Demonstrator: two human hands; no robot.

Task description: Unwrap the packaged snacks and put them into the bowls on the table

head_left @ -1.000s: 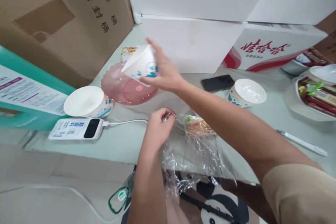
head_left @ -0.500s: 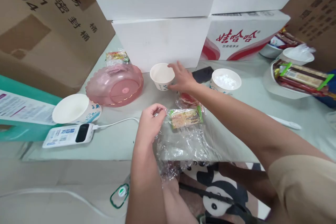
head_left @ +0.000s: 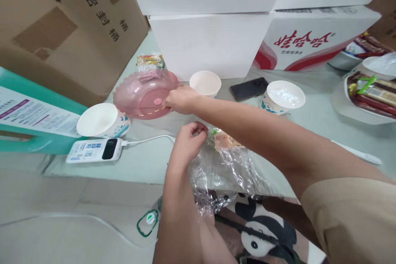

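— Right hand (head_left: 182, 99) is off the paper cup (head_left: 206, 82) and over at the pink bowl (head_left: 136, 90). Cup now stands alone, upright, near the white box (head_left: 204, 45).

— Grip state?

— Right: fingers curled at the bowl's right rim, tips hidden, can't tell if they clamp it. Left hand (head_left: 187, 140): thumb and fingers pressed together, looks like pinching the clear film (head_left: 244, 169).

— Where's everything?

— Bowl sits toward the back of the desk (head_left: 145, 169), left of the cup. Film drapes over the front edge. Snack packet (head_left: 227, 140) is by the left hand, partly behind the right forearm; can't tell if it's inside the film.

— Doing it well?

— My call: get thumb and fingers either side of the rim before loading it. Bowl looks thin, one-sided lift may tip it. Move it low, clear of cup and white cable (head_left: 148, 143). Hold the left pinch firm or the film could slip.
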